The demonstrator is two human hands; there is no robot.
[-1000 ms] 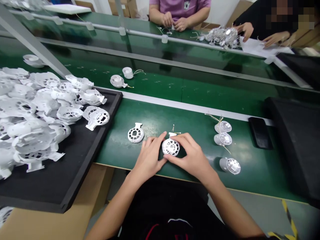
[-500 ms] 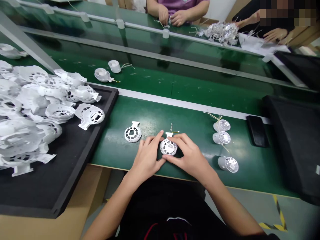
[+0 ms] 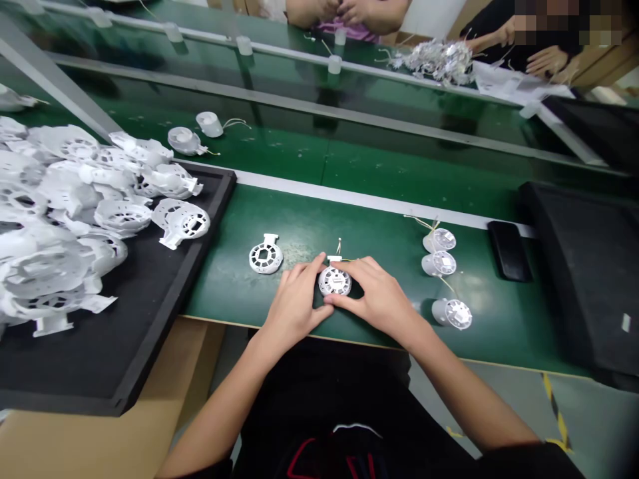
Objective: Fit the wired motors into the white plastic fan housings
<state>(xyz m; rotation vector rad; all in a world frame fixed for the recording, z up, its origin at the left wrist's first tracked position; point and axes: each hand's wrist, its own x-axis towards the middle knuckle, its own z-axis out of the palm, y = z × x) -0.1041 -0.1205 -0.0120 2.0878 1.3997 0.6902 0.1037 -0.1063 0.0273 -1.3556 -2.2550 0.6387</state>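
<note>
Between my two hands is a round white slotted part (image 3: 335, 281) with a flat tab at its top and thin wires beyond it. My left hand (image 3: 297, 299) grips its left side, thumb low and index finger near the tab. On the other side my right hand (image 3: 377, 293) holds the rim between thumb and fingers. A similar white slotted ring (image 3: 265, 257) lies on the green table to the left of my hands. To the right stand three clear-topped white cylinders with wires, the nearest cylinder (image 3: 452, 313) apart from the other two.
A black tray (image 3: 112, 362) at the left holds a heap of white housings (image 3: 64, 193). A black phone (image 3: 509, 251) and a dark case (image 3: 589, 286) are at the right. Two wired parts sit beyond the white strip (image 3: 319, 194). People's hands work across the table.
The two wired parts beyond the strip have shifted left relative to the table. The view has tilted slightly. Across the table, a person's hands have moved up. My hands keep their hold.
</note>
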